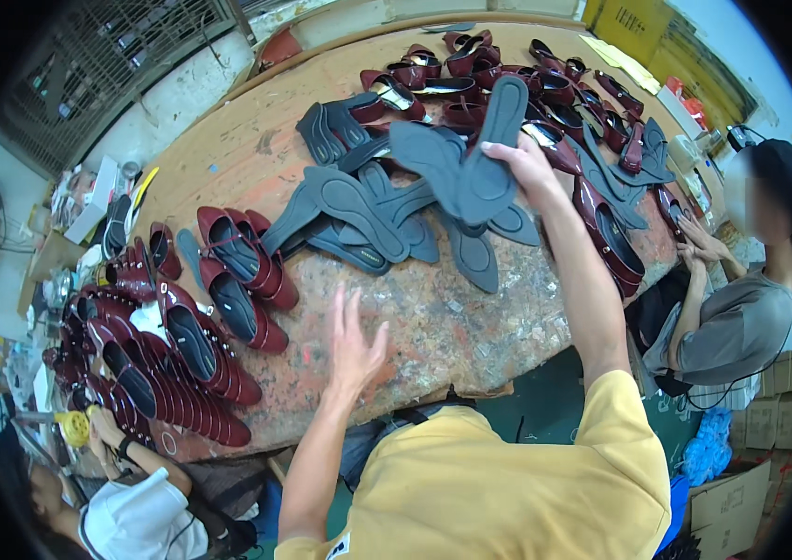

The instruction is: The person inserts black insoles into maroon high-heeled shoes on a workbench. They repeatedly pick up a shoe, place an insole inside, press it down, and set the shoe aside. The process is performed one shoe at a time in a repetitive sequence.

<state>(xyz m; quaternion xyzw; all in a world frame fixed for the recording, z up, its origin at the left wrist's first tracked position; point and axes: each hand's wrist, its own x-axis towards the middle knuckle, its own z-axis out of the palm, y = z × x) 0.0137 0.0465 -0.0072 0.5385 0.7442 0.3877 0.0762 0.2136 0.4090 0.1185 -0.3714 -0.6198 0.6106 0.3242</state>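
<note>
My right hand (521, 159) is closed on grey shoe insoles (489, 177), lifted above the pile with the thumb on top. Whether it holds one or more than one is hard to tell, as they overlap others. Beneath and to the left, more grey insoles (354, 210) lie heaped in the middle of the worktable (415, 322). My left hand (352, 350) hovers over the table's near side, fingers spread and nothing in it. Left of it stand burgundy shoes (245, 303) with dark insoles inside.
Nested rows of burgundy shoes (195, 350) fill the table's left end. More burgundy shoes (471, 61) crowd the far side, and one shoe (609, 233) lies right of my forearm. Co-workers sit at right (741, 317) and lower left (139, 518). Cardboard boxes (727, 509) stand at lower right.
</note>
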